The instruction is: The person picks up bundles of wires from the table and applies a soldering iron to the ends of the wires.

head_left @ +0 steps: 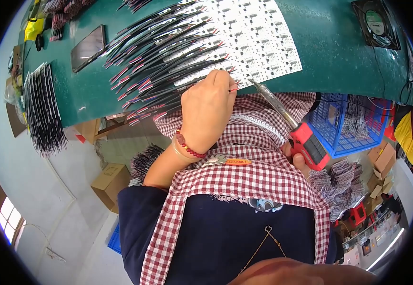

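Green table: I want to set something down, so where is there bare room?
The widest bare patch lies between the white sheet and the fan; a smaller one, between the phone and the overhanging wires. Crowded: the middle, with black wires across the sheet.

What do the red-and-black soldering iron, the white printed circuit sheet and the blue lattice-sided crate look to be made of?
Soldering iron: handle probably plastic, red with a dark grip; shaft metal, from its silvery sheen.
Circuit sheet: likely coated board, judging by its flat, printed white surface; core unclear.
Crate: likely moulded plastic, from its uniform blue colour and latticed walls.
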The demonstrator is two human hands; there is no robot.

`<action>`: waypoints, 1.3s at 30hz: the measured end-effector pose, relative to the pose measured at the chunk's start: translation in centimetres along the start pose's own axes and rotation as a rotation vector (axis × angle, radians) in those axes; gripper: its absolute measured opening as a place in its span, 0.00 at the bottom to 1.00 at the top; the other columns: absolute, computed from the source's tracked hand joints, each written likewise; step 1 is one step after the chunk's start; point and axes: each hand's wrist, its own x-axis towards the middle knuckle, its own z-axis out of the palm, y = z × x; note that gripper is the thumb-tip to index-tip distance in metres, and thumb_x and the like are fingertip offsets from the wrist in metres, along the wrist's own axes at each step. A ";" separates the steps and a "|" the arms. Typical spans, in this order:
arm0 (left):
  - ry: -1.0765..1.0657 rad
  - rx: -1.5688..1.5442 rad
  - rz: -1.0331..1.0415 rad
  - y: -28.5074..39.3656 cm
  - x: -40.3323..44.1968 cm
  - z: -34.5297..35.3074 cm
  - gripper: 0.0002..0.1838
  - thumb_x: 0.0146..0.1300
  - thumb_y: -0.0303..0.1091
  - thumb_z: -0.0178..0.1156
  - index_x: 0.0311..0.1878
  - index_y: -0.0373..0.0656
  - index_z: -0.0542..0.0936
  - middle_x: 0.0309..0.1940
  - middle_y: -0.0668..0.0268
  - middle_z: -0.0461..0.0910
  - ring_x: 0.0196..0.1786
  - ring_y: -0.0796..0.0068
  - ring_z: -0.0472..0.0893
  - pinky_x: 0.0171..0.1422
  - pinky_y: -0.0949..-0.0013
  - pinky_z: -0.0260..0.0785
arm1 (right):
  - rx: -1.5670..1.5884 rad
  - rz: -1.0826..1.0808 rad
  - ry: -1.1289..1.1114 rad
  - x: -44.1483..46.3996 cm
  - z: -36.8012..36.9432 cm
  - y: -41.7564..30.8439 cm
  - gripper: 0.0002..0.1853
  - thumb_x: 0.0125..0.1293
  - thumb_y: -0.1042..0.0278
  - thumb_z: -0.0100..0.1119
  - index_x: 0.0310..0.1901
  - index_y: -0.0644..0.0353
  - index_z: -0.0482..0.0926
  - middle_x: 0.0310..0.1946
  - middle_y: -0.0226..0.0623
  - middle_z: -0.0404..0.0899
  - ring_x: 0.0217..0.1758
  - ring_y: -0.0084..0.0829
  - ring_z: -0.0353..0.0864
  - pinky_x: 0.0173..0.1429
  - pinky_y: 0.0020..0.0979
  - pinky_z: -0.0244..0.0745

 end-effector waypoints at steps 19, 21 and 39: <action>-0.046 0.009 -0.001 -0.1 0.2 -0.2 0.04 0.53 0.27 0.63 0.29 0.43 0.77 0.26 0.65 0.78 0.25 0.64 0.78 0.28 0.66 0.67 | -0.083 -0.006 -0.012 -0.2 0.3 0.5 0.19 0.55 0.58 0.69 0.36 0.66 0.78 0.28 0.33 0.76 0.28 0.22 0.72 0.34 0.24 0.67; -0.046 0.019 -0.004 -0.1 0.2 -0.3 0.04 0.53 0.27 0.63 0.29 0.43 0.77 0.26 0.65 0.78 0.25 0.64 0.78 0.28 0.66 0.67 | -0.040 0.032 -0.035 -0.3 0.0 0.0 0.19 0.56 0.57 0.68 0.38 0.67 0.77 0.28 0.33 0.76 0.28 0.23 0.72 0.34 0.25 0.66; -0.236 -0.165 0.016 -1.9 -0.2 -4.1 0.06 0.65 0.29 0.54 0.39 0.38 0.77 0.32 0.54 0.79 0.33 0.55 0.79 0.39 0.64 0.71 | 0.163 -0.042 0.146 -0.5 1.3 -0.5 0.29 0.61 0.48 0.60 0.50 0.69 0.70 0.22 0.33 0.71 0.22 0.23 0.66 0.29 0.26 0.62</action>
